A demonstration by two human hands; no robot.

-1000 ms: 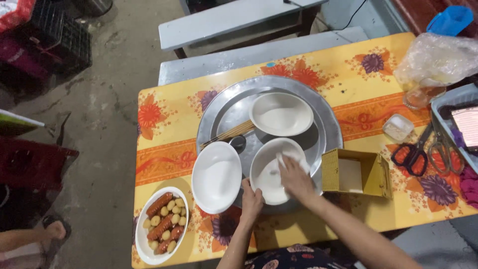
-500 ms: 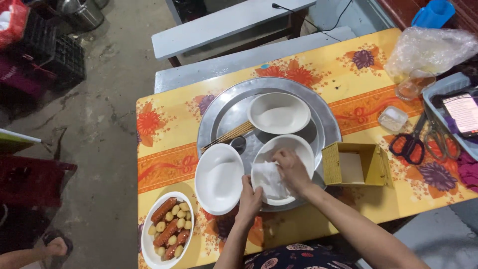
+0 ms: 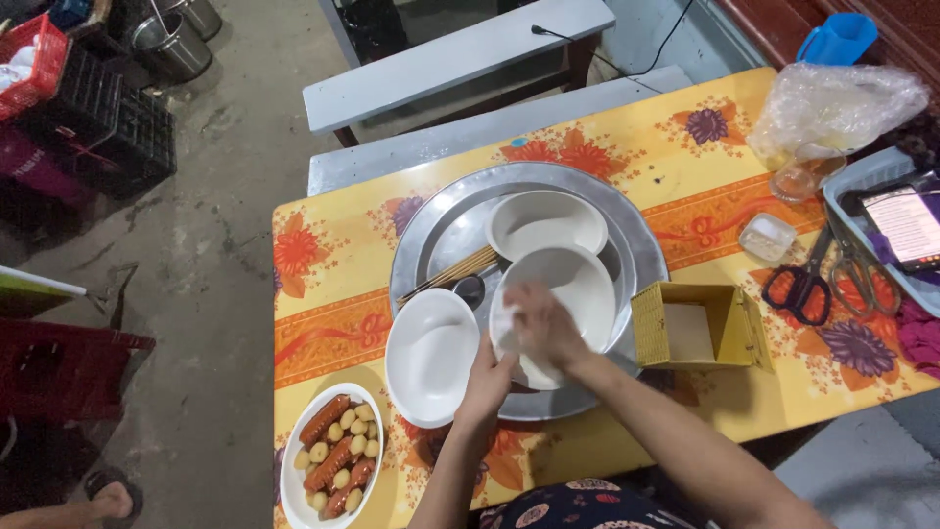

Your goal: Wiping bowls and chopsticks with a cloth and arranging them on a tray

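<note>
The white bowl [image 3: 558,299] is tipped up over the big metal tray [image 3: 641,250], just in front of a second bowl [image 3: 545,222]; the left hand [image 3: 488,377] pinches its near rim while the right hand [image 3: 541,323], blurred, presses a pale tissue inside it. This looks like wiping, mid-stroke. Finishing calls for a firm rim hold, clear of the chopsticks [image 3: 452,274], third bowl [image 3: 431,355] and yellow box [image 3: 690,325]

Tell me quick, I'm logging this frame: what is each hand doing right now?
Left hand: closed on the rim of the white bowl.
Right hand: inside that bowl, motion-blurred; grip cannot be told.
</note>
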